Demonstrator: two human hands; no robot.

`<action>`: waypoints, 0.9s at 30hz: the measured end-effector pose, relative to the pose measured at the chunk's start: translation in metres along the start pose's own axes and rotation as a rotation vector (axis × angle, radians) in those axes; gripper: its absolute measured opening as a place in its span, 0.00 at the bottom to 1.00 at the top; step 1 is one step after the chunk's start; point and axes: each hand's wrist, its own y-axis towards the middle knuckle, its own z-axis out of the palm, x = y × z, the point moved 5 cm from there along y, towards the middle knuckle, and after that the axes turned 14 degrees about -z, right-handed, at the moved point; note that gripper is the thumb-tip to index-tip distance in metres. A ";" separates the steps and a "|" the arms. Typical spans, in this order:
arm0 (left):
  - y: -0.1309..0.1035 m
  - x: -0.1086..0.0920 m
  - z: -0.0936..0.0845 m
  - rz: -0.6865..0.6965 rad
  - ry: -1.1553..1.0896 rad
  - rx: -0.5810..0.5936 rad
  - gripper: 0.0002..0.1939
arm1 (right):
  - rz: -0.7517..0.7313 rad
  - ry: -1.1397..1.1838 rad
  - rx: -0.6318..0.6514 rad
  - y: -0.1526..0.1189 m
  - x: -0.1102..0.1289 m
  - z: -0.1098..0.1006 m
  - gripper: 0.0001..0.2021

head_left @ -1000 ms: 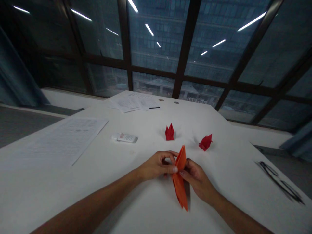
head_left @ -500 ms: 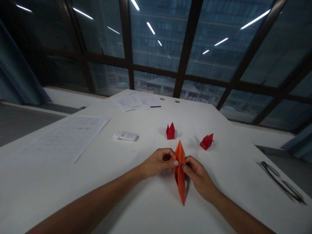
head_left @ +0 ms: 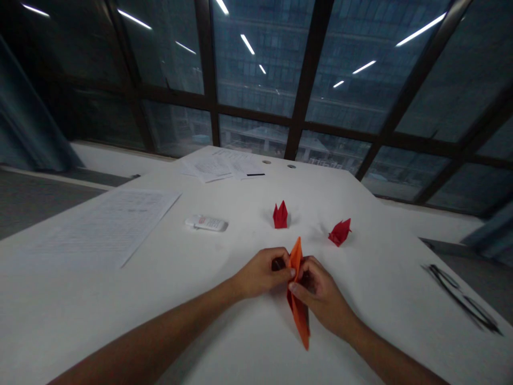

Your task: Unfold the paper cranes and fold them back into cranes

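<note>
An orange folded paper [head_left: 298, 313], long and pointed at both ends, is held between my two hands over the white table. My left hand [head_left: 264, 272] pinches it from the left, thumb on the near face. From the right, my right hand [head_left: 323, 294] grips its middle with the thumb across the front and fingers curled behind. Just beyond my hands stands a red origami piece [head_left: 280, 216] with two upright points. A second red origami piece [head_left: 340, 233] rests farther right, leaning.
On the white table [head_left: 224, 342] lie a white labelled object [head_left: 207, 223], a printed sheet [head_left: 108, 227] at the left, and more papers [head_left: 220, 166] with a black strip [head_left: 255, 175] at the back. Black-framed glasses [head_left: 463, 299] lie near the right edge. Windows stand behind.
The orange paper has come slightly nearer and its lower tip has swung right. My right thumb has moved left across the paper's front. The red pieces have stayed put.
</note>
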 end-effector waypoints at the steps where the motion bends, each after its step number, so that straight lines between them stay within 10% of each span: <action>1: 0.000 0.000 0.000 0.002 -0.003 -0.001 0.18 | -0.004 -0.021 0.003 0.001 0.002 -0.001 0.09; 18: 0.004 0.002 -0.006 0.018 -0.222 0.020 0.21 | 0.230 0.328 -0.150 0.002 -0.017 -0.006 0.09; 23: -0.002 0.000 -0.001 0.020 -0.106 0.007 0.36 | 0.173 0.255 -0.211 0.001 -0.017 -0.008 0.13; 27: -0.008 -0.004 0.004 0.096 0.080 -0.083 0.26 | 0.165 0.261 -0.277 0.000 -0.020 -0.011 0.15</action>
